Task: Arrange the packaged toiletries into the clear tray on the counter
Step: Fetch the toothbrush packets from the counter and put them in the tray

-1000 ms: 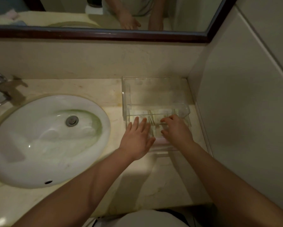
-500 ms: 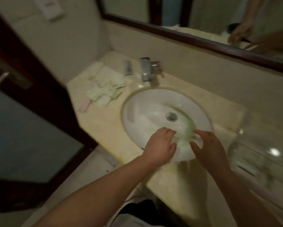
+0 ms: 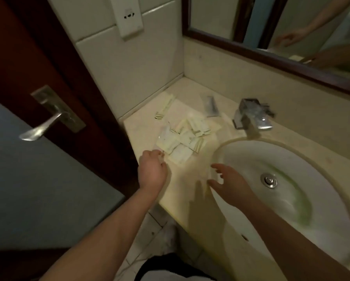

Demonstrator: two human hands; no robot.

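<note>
several packets [image 3: 182, 138] blurred, labels unreadable

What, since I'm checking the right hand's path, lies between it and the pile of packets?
In the head view, only bare counter separates the right hand from the pile of packets; the left hand sits off to the side.

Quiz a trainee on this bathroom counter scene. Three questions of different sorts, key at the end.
1. True or false: the clear tray is in view.
2. The packets lie: A) in the basin; B) on the counter, left of the sink; C) on the floor.
3. Which is nearer the packets, the left hand or the right hand?
Key: 1 false; 2 B; 3 the left hand.
</note>
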